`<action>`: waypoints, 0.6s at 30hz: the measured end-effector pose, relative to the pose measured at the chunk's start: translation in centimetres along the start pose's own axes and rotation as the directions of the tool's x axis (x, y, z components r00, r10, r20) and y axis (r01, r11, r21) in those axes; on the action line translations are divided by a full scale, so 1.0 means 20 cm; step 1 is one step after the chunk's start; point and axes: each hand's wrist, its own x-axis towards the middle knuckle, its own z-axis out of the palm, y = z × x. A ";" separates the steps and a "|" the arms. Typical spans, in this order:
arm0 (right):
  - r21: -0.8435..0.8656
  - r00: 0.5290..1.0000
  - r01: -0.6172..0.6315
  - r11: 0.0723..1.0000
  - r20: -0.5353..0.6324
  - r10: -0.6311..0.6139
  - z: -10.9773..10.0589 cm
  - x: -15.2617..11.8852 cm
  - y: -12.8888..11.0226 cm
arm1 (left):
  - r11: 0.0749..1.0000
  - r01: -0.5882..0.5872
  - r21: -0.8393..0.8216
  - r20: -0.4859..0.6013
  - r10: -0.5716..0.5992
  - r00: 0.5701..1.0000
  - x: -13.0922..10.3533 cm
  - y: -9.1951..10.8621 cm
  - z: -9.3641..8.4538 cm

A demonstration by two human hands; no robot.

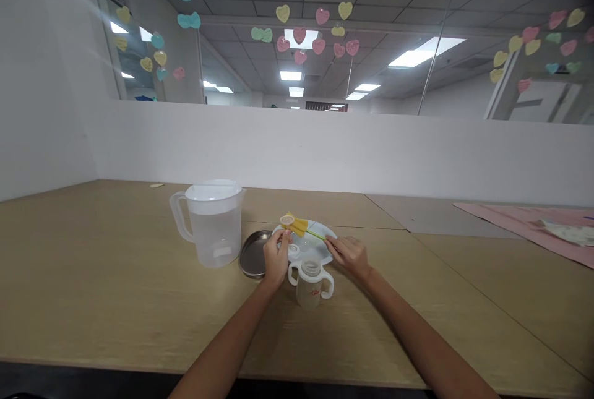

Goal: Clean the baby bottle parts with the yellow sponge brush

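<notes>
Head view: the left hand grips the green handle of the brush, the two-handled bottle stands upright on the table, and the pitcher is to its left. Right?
Not quite: the right hand grips the green handle of the brush, as the head view shows. The two-handled bottle does stand upright on the table, with the pitcher to its left.

The left hand (277, 258) is upright, its fingers curled and its thumb and fingertips pinched together at the top. Near it, on its right side and apart from it, the right hand (350, 255) lies back upward, fingers bent, thumb and forefinger pinched and aimed at the left hand. Behind the hands, the bare left forearm (234, 334) and right forearm (411, 328) spread apart toward the body.
</notes>
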 end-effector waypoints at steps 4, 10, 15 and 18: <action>-0.021 0.996 -0.090 0.996 0.022 0.090 0.02 -0.02 0.02 | 0.998 -0.002 0.057 -0.004 0.002 1.000 -0.01 0.00 0.00; -0.057 0.981 -0.179 0.982 0.061 0.183 0.03 -0.06 0.06 | 0.999 0.012 0.049 -0.041 -0.010 0.999 -0.02 -0.01 0.00; -0.051 0.995 -0.099 0.994 0.014 0.099 0.02 -0.06 0.07 | 0.999 0.022 0.044 -0.072 -0.019 0.997 -0.02 -0.04 0.00; -0.020 1.000 -0.016 1.000 -0.019 0.016 0.02 -0.05 0.07 | 0.992 0.073 0.104 -0.151 -0.056 0.987 0.00 -0.05 0.00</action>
